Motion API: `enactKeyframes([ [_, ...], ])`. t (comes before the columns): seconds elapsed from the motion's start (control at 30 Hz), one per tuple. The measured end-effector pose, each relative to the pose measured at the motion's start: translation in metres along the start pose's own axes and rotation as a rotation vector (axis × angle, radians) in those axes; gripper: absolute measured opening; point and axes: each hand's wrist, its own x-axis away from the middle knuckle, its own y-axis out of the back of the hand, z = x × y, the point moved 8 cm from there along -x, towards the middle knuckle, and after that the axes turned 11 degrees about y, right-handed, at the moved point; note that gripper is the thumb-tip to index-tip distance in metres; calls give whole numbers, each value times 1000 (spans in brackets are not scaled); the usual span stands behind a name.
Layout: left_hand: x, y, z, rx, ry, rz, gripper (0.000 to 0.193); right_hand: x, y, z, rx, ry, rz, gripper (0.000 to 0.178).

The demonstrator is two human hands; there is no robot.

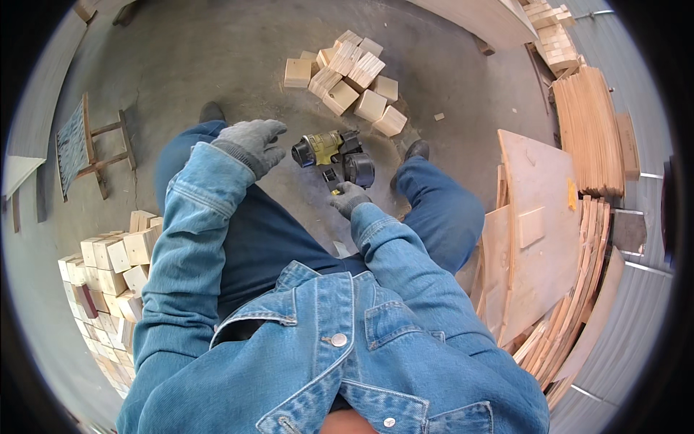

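A coil nail gun (323, 147), yellow-green and black with a round black magazine, is between my knees, over the grey floor. My right hand (352, 198), in a grey glove, is closed at its near lower end, next to a small yellow part; the fingers are partly hidden. To the left of the tool, my left hand (253, 144), also gloved in grey, is held apart from it. Its fingers are spread and nothing shows in them. Beyond the tool, between my feet, lies a loose heap of pale wooden blocks (345, 66).
Stacked wooden blocks (108, 275) stand at my left, with a small wooden-legged stool (90, 148) farther off. At my right lean plywood sheets (542, 231) and thin boards. A tall stack of wood panels (589, 130) stands behind them, near a corrugated metal wall (643, 318).
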Motion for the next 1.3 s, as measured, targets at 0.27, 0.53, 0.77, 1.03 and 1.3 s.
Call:
enactKeyframes([
  [0.27, -11, -9, 4, -117, 115, 57, 45, -48, -14, -25, -126, -92, -77, 78],
  [0.53, -27, -16, 2, -120, 133, 145, 51, -90, 1, -61, -192, -205, -170, 77],
  [0.77, -32, -6, -4, -26, 31, 143, 53, -132, 1, -38, -42, -231, 4, 82],
  [1.03, -44, -4, 5, 3, 67, 233, 61, -171, -21, -48, 32, -451, 78, 68],
  [1.3, -45, -1, 4, -19, 41, 238, 61, -168, -24, -53, -111, -504, -130, 59],
])
